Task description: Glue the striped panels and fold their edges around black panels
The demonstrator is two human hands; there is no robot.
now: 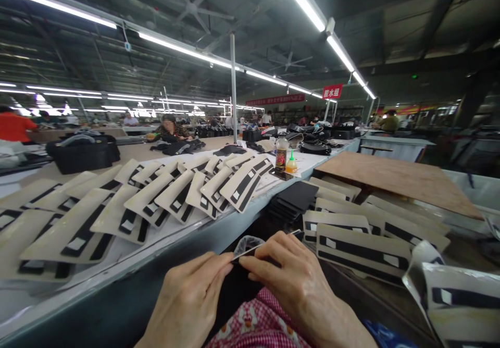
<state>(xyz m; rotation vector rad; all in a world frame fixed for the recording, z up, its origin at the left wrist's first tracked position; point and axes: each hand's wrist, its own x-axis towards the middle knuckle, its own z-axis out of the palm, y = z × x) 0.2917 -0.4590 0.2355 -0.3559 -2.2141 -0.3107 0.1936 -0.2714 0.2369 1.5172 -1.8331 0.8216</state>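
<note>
Between my two hands is a thin flat panel [247,252], seen nearly edge-on with a pale edge. My left hand [191,291] pinches its left end between thumb and fingers. Curled over its right part is my right hand [292,269], which hides most of that side. Beige panels [142,199] with black strips and small white patches lean in overlapping rows on the white table to the left. Similar beige panels [361,246] lie piled on my right. A stack of black panels [292,199] sits just beyond my right hand.
The white table [187,236] has a long front edge close to my left hand. A bottle [281,155] and a green-tipped glue bottle [291,162] stand at its far end. A brown board [394,178] lies at right. A black bag [82,152] stands at left. Several people work farther back.
</note>
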